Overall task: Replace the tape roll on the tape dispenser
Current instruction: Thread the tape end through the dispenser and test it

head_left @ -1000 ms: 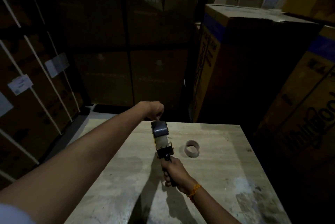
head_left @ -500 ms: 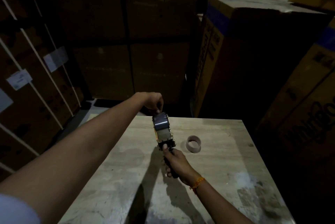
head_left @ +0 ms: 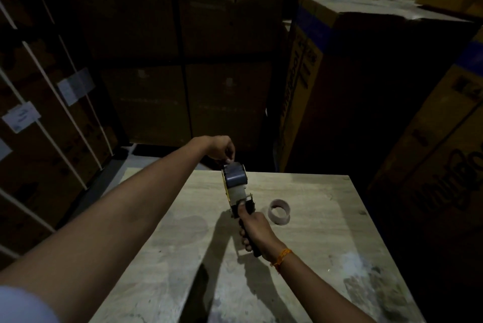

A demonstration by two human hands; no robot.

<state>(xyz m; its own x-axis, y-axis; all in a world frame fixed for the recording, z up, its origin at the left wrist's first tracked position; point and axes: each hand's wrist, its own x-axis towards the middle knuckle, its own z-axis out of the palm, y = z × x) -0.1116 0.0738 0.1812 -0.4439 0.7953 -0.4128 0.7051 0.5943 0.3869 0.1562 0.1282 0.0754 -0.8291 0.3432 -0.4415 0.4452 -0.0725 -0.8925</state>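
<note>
The tape dispenser is held above the pale table, its yellow frame pointing away from me. A dark shiny tape roll sits in its far end. My right hand is wrapped around the black handle, thumb pressing near the front plate. My left hand reaches over the far end, fingertips pinched at the top edge of the roll; what they pinch is too small to tell. An empty cardboard tape core lies on the table just right of the dispenser.
Tall cardboard boxes close in the table's far and right sides. Strapped cartons with white labels stand on the left. A narrow strip of floor shows by the table's far left corner.
The view has shifted, so hands and dispenser sit a little higher in frame. My left fingertips have come down from above the roll onto its top edge. My right grip is unchanged.
</note>
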